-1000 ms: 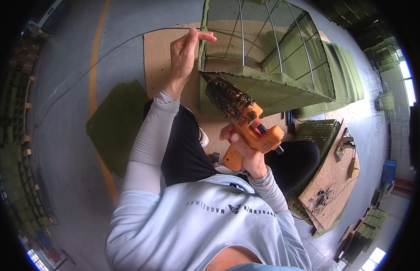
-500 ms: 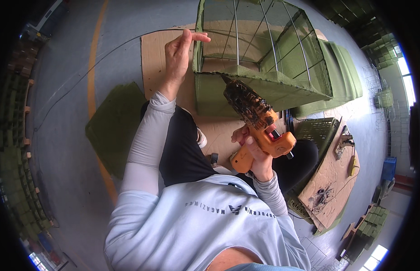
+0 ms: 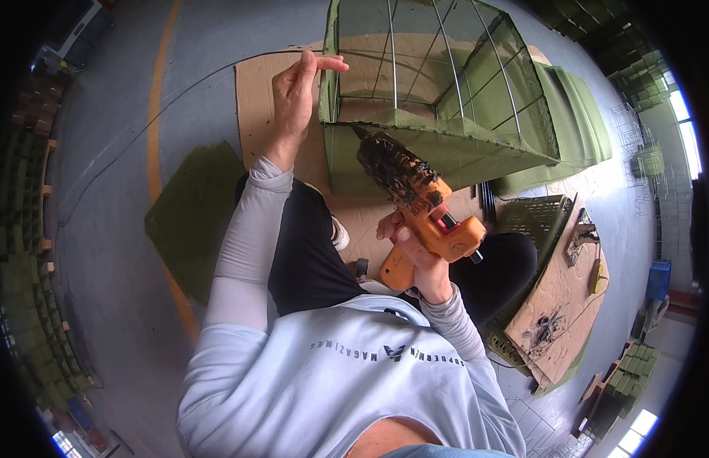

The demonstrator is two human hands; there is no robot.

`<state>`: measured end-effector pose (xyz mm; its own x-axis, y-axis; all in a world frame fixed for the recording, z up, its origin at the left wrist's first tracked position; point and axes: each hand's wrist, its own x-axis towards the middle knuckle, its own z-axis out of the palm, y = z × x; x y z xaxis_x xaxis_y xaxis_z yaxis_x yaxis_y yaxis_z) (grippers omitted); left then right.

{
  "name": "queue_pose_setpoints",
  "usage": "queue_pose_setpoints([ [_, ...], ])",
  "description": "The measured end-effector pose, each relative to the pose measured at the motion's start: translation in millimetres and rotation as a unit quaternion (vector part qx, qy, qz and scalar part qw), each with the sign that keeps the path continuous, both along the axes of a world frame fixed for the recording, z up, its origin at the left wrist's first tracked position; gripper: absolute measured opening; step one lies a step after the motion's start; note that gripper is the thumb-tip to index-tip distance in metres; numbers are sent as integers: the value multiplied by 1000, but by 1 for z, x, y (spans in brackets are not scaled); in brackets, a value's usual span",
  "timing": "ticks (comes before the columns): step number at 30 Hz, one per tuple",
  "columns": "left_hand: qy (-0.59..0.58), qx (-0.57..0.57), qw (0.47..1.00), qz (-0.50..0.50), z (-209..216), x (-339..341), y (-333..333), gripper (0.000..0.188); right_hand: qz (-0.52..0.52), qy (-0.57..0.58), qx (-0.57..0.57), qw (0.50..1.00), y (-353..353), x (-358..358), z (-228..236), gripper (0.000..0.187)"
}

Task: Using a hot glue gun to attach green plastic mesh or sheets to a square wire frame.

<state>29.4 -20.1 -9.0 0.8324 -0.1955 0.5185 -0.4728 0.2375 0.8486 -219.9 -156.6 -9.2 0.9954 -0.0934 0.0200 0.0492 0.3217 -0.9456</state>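
Observation:
My right hand (image 3: 423, 256) is closed round the handle of an orange hot glue gun (image 3: 423, 214), its front half crusted with black residue. A dark stick shows at the gun's back end. The nozzle points up-left and meets the near edge of a green fabric-covered wire box frame (image 3: 438, 149), close to its left corner. My left hand (image 3: 295, 95) is at the frame's left edge, its extended fingers reaching across the rim and its thumb pointing up. Thin metal wires cross the open side of the frame.
Cardboard (image 3: 259, 99) lies beneath the frame. Green fabric pieces (image 3: 194, 214) rest to the left, with more (image 3: 580, 122) at the right. A green crate (image 3: 534, 217) beside my leg carries a stained cardboard sheet (image 3: 560, 305). A black cable (image 3: 141, 133) crosses the floor.
The glue gun in my right hand has moved left, its nozzle following the frame's near edge toward the corner. My left hand and the frame's left corner have shifted slightly left.

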Motion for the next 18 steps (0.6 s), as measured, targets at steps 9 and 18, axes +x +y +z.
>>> queue_pose_setpoints([
  [9, 8, 14, 1000, -20, 1, 0, 7, 53, -51, -16, 47, 997, -13, -12, -2, 24],
  [18, 17, 10, 999, -26, 0, -1, 7, 52, -91, 10, 53, 994, -18, -19, -3, 31],
])
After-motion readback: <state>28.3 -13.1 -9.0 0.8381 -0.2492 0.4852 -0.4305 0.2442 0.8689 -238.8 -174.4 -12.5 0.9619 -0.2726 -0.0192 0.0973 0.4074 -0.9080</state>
